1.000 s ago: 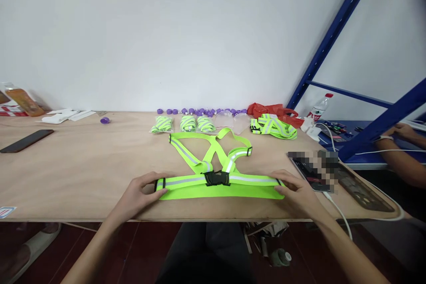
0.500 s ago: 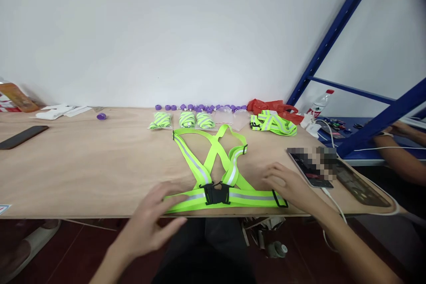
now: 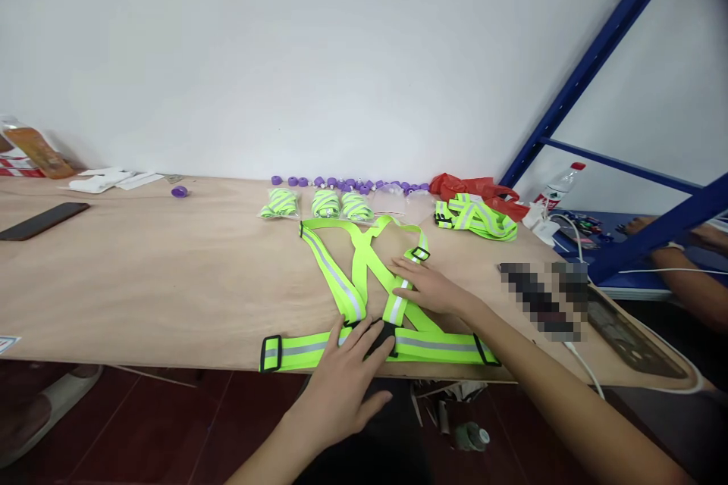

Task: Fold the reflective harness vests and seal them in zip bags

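A neon-green reflective vest (image 3: 346,292) of elastic straps with silver stripes lies spread on the table, its shoulder straps crossing toward the wall. My left hand (image 3: 349,367) rests over the black buckle (image 3: 384,335) at the waist belt, fingers spread and partly covering it. On the right shoulder strap lies my right hand (image 3: 429,286), palm down with fingers stretched out, just below a black slider (image 3: 420,253). Another black slider (image 3: 271,354) shows at the belt's left end.
Behind the vest sit several bagged rolled vests (image 3: 326,204) and a row of purple caps (image 3: 364,186). A folded vest (image 3: 475,217) lies by a red plastic bag (image 3: 483,189). A phone (image 3: 42,220) is far left; a blurred device (image 3: 540,299) with a white cable lies right. Another person's arm (image 3: 691,273) shows beyond.
My left hand has moved right from the belt's left end onto the buckle. My right hand has moved left and away from me, from the belt's right end onto the shoulder strap.
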{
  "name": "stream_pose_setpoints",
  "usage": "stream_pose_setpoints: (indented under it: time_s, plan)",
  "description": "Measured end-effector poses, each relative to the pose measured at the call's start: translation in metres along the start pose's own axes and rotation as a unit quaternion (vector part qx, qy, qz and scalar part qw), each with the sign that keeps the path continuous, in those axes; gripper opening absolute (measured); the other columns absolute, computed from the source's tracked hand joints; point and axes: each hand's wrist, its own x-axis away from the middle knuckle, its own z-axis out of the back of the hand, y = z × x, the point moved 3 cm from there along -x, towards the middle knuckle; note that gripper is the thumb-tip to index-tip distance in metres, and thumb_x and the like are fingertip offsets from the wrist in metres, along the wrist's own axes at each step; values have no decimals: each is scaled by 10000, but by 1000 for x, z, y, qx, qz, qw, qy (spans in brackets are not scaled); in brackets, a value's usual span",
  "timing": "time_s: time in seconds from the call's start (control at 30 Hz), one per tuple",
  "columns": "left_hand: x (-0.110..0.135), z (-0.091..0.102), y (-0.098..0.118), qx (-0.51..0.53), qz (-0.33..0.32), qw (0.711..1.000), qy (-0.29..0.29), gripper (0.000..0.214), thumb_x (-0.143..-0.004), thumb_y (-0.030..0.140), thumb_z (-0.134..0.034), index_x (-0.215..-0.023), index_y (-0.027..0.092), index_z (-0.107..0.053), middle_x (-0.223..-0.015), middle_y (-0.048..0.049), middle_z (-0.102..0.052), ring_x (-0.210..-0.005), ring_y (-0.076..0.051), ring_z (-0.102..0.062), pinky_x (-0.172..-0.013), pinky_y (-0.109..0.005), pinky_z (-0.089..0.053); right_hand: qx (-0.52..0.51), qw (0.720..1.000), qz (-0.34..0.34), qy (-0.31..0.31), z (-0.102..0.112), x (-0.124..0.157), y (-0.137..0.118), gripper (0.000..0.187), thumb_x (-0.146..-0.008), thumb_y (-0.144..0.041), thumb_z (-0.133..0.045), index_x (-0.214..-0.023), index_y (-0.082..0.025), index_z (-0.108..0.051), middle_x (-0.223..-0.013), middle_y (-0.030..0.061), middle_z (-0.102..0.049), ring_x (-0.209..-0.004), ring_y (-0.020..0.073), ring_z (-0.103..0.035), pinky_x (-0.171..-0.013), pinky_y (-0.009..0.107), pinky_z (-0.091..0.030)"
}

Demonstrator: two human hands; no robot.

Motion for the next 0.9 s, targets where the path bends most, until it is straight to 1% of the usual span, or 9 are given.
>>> stream_pose_setpoints:
  time_s: [0.13,0.23,0.3,0.4,0.5,0.63,0.77,0.83,0.9]
  plan:
    - [-1,-1,2,-3,8,1000,6,736,-871,270,-659,-1536,257,-345,-1627,-114,-311,-1507,-349,-244,-1181,-684,-201,34,999,-28,16,0,-4,-3,601,-1010,-489,-382,-1542,-211,-384,-1591,122,-379,-1460,318,-362,-1149,509,-347]
    - [-1,-2,2,-16,41,999,28,761,-829,263,-707,-1517,330,-387,-1666,-119,-191,-1510,-457,-115,-1138,-740,-206,81,995,-43,44,2,-11,-12,578,-1009,-415,-382,-1537,-179,-378,-1575,163,-394,-1438,343,-385,-1112,528,-372]
    - [-1,-3,1,-15,69,997,38,761,-809,261,-732,-1492,386,-419,-1677,-103,-143,-1491,-520,-63,-1106,-775,-208,96,994,-32,44,2,-17,-16,553,-1018,-389,-349,-1529,-182,-388,-1573,171,-390,-1439,347,-377,-1101,537,-369]
    - [-2,-5,1,-3,95,995,29,779,-791,259,-756,-1480,418,-428,-1678,-100,-133,-1478,-539,-113,-1102,-764,-232,80,996,-28,21,1,-23,-11,553,-1027,-449,-317,-1520,-215,-405,-1581,151,-382,-1456,331,-353,-1137,549,-311]
    - [-3,-6,1,-3,124,992,15,839,-764,252,-780,-1495,425,-406,-1677,-108,-136,-1474,-532,-153,-1111,-733,-253,61,997,-40,24,2,-24,1,620,-1000,-566,-347,-1516,-230,-420,-1572,140,-404,-1461,339,-345,-1184,572,-208]
    - [-6,-7,-1,-9,163,987,2,895,-734,245,-799,-1514,407,-388,-1675,-115,-155,-1474,-529,-157,-1116,-707,-273,34,998,-19,53,6,-21,10,612,-974,-576,-414,-1460,-216,-508,-1514,129,-493,-1415,328,-424,-1204,527,-213]
    - [-8,-10,-6,-9,155,988,22,864,-746,241,-793,-1507,381,-408,-1677,-124,-141,-1481,-505,-175,-1113,-691,-304,-36,995,-22,93,11,-21,13,509,-941,-549,-503,-1322,-241,-640,-1423,108,-595,-1362,331,-492,-1200,578,-205]
    - [-6,-8,-9,-1,134,991,30,843,-761,265,-789,-1507,368,-409,-1667,-151,-164,-1481,-505,-173,-1101,-700,-317,-133,982,-29,128,17,-19,15,456,-922,-555,-528,-1202,-245,-710,-1365,101,-643,-1319,332,-539,-1166,571,-300]
    - [3,0,-12,9,110,993,43,808,-807,303,-758,-1520,359,-384,-1657,-154,-202,-1487,-481,-181,-1108,-694,-323,-245,952,-43,177,28,-12,19,442,-911,-566,-533,-1096,-226,-746,-1281,107,-695,-1244,323,-604,-1102,523,-421]
